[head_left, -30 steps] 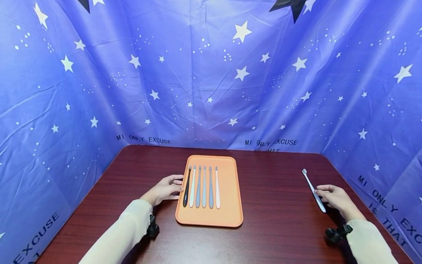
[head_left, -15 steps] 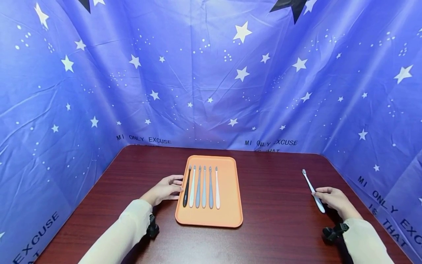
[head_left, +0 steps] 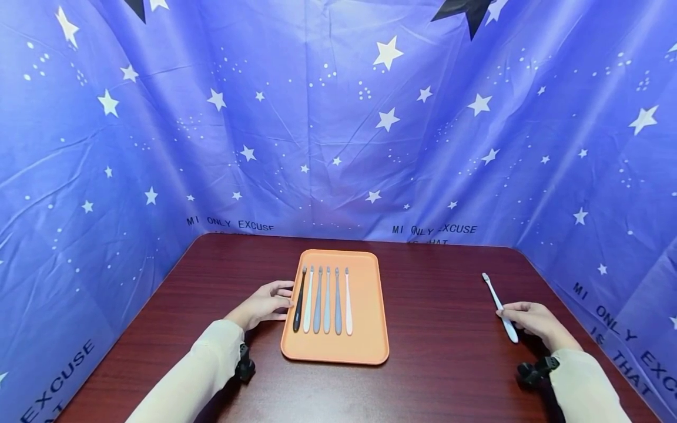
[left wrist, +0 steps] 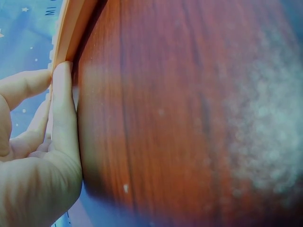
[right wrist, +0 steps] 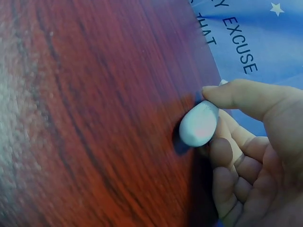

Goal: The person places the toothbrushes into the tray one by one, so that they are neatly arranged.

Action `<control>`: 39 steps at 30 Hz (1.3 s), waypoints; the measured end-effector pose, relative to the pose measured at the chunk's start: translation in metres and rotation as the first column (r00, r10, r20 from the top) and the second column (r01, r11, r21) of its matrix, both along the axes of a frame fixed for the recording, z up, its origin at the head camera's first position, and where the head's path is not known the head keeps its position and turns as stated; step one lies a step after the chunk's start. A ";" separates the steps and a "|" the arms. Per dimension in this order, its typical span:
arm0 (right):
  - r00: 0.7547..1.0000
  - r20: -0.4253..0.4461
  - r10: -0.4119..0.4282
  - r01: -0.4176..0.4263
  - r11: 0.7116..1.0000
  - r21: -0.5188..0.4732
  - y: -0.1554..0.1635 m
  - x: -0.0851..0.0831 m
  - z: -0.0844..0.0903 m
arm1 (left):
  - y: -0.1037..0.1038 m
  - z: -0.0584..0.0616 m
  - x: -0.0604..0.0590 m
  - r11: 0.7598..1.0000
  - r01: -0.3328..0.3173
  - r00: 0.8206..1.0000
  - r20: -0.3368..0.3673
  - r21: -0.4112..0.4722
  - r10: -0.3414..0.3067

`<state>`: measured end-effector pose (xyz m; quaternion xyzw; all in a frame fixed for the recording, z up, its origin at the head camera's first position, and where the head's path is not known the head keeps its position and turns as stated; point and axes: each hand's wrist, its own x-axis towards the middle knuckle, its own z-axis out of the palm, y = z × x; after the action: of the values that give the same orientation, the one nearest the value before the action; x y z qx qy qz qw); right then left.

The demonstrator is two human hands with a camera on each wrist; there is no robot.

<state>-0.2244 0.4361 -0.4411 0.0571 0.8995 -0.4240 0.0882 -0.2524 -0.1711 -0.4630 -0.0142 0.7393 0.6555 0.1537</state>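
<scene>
An orange tray [head_left: 370, 320] lies mid-table and carries several toothbrushes [head_left: 322, 299] side by side, from black at the left to white at the right. My left hand [head_left: 262, 304] rests flat on the table with its straight fingers touching the tray's left rim [left wrist: 71, 29]. At the right, my right hand [head_left: 531, 320] pinches the handle of a white toothbrush [head_left: 499, 306], its bristle end pointing away from me. The right wrist view shows the handle's rounded end [right wrist: 199, 126] held between thumb and fingers just above the wood.
The dark wooden table [head_left: 439, 305] is closed in by a blue star-printed cloth [head_left: 338, 129] at the back and on both sides. Black wrist-camera mounts [head_left: 534, 371] sit at my cuffs.
My right hand has shifted the white toothbrush slightly left and toward the tray. The left hand and the tray have not moved.
</scene>
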 end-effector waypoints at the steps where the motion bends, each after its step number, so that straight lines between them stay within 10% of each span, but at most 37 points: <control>1: 1.000 0.000 0.005 -0.005 1.000 0.007 0.000 0.000 0.000 | 0.000 0.000 0.000 1.000 -0.001 1.000 0.003 0.001 0.001; 39: 0.994 0.080 0.074 -0.066 0.994 -0.089 0.001 -0.003 0.007 | 0.001 0.001 0.000 1.000 -0.009 1.000 0.006 0.002 0.009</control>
<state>-0.2274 0.4375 -0.4339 0.0392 0.8774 -0.4564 0.1426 -0.2525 -0.1705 -0.4619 -0.0193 0.7381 0.6569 0.1528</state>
